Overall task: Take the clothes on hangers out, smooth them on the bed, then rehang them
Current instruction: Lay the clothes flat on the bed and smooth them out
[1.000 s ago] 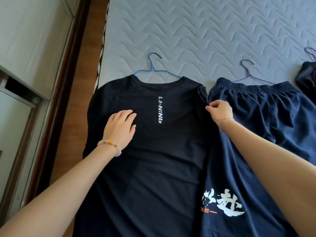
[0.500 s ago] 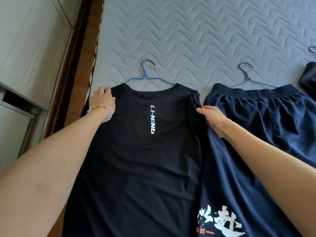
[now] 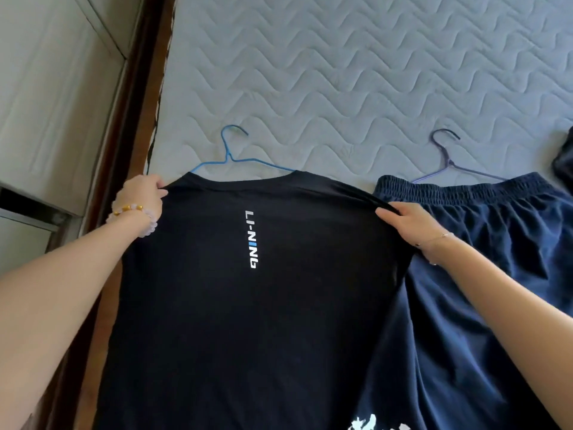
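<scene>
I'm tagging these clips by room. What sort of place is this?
Probably a bedroom: a quilted mattress holds a black T-shirt on a blue wire hanger and navy shorts, beside pale cabinet doors.

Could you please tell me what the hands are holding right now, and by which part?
Both hold the black T-shirt with white vertical lettering. The left hand grips one shoulder edge and the right hand grips the other.
</scene>
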Action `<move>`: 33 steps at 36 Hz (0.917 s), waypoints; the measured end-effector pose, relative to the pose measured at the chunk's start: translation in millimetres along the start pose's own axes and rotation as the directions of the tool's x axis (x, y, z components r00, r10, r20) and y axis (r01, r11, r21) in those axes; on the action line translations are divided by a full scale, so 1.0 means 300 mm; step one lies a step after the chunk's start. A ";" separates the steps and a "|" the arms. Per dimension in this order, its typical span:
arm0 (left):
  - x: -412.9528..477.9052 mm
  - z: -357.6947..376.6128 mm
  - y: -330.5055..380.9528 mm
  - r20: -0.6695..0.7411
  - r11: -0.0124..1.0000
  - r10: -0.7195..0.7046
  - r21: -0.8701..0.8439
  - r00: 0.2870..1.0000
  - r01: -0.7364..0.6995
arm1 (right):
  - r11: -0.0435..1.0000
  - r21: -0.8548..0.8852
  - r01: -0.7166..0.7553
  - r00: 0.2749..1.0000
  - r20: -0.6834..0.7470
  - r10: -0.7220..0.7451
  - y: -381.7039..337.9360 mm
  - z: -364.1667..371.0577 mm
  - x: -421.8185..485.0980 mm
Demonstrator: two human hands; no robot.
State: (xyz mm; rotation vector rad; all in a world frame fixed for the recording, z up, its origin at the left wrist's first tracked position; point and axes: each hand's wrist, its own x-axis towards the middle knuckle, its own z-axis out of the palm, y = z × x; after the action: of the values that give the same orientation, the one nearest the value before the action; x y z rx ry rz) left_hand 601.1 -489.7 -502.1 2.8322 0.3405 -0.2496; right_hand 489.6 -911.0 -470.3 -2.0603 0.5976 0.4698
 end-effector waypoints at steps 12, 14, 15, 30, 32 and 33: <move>0.098 0.043 0.079 -0.018 0.997 0.002 0.073 1.000 0.000 | 0.965 -0.039 -0.258 0.867 0.431 0.249 0.044 -0.173 -0.032; 0.093 0.054 0.086 -0.015 0.996 0.000 0.088 1.000 0.002 | 0.965 0.031 -0.261 0.853 0.475 0.216 0.064 -0.166 -0.052; 0.090 0.053 0.088 -0.018 0.995 0.001 0.096 1.000 0.001 | 0.957 0.113 -0.268 0.859 0.479 0.183 0.080 -0.162 -0.060; -0.375 0.021 0.661 0.301 0.403 0.903 -0.352 0.306 -0.845 | 0.966 0.257 0.029 0.966 0.240 -0.092 -0.060 0.093 -0.240; -0.409 0.030 0.710 0.398 0.347 0.886 -0.231 0.237 -0.909 | 0.990 0.129 0.060 0.970 0.226 -0.088 -0.059 0.127 -0.267; -0.414 0.035 0.718 0.423 0.308 0.878 -0.143 0.223 -0.940 | 0.995 0.074 0.064 0.973 0.216 -0.079 -0.059 0.142 -0.281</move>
State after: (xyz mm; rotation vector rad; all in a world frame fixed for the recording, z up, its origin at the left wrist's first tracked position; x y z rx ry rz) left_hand 535.5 -719.6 -433.0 2.4121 -1.5142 -0.6109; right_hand 427.2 -846.8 -434.9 -1.9275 0.4005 0.6168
